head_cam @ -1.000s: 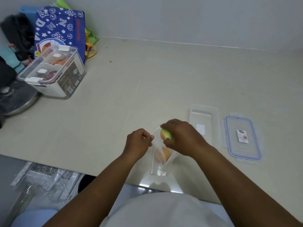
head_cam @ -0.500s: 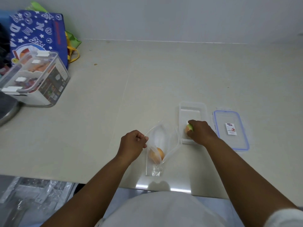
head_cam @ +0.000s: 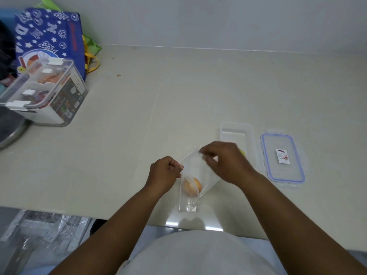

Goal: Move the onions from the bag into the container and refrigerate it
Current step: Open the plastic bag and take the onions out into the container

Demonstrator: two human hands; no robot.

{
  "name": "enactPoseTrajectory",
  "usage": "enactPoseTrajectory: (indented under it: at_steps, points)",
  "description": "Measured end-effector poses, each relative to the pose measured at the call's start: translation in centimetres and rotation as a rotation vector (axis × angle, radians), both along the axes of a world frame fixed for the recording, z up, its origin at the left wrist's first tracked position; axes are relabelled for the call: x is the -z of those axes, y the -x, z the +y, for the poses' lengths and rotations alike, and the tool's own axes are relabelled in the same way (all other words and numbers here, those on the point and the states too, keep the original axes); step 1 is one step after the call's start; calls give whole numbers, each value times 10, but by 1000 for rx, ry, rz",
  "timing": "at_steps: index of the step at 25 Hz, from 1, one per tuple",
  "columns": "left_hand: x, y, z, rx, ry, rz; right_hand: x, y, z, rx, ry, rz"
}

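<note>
A clear plastic bag (head_cam: 195,169) stands open on the counter near the front edge, with one orange onion (head_cam: 191,185) low inside it. My left hand (head_cam: 163,172) pinches the bag's left rim. My right hand (head_cam: 224,161) is at the bag's mouth, fingertips closed on its far rim. Just right of the bag sits the clear rectangular container (head_cam: 234,132). A sliver of a yellow-green onion (head_cam: 242,152) shows in the container behind my right hand. The blue-rimmed lid (head_cam: 282,157) lies flat to the container's right.
A latched clear storage box (head_cam: 45,96) with food stands at the far left, in front of a blue printed tote bag (head_cam: 49,36). A round metal pan (head_cam: 10,132) lies at the left edge. Crumpled plastic (head_cam: 39,231) lies below the counter's front edge.
My right hand carried the yellow-green onion from the bag to the container, let it go there, and came back to the bag's mouth. My left hand kept its hold on the bag.
</note>
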State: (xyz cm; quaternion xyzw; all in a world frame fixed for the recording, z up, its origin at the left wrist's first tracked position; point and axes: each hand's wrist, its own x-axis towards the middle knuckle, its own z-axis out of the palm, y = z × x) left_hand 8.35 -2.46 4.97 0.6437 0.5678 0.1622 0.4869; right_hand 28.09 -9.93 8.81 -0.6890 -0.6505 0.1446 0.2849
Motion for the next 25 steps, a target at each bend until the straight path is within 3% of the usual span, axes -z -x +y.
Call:
enactPoseTrajectory:
  at_steps: [2,4,8,15,22,25]
  points:
    - [0,0,-1,12,-15,6,3,25,8,-181,324,-87]
    - [-2,1,-1,15,-30,9,18,36,18,-213,639,-171]
    - [-3,3,-3,17,-35,12,42,47,31,-273,836,-277]
    - [-1,3,-5,3,-14,5,41,29,18,-140,575,-188]
    - [-1,0,-2,-36,12,-24,-21,-41,3,131,60,158]
    - [1,-1,-2,-40,25,-24,-2,-83,22,319,191,22]
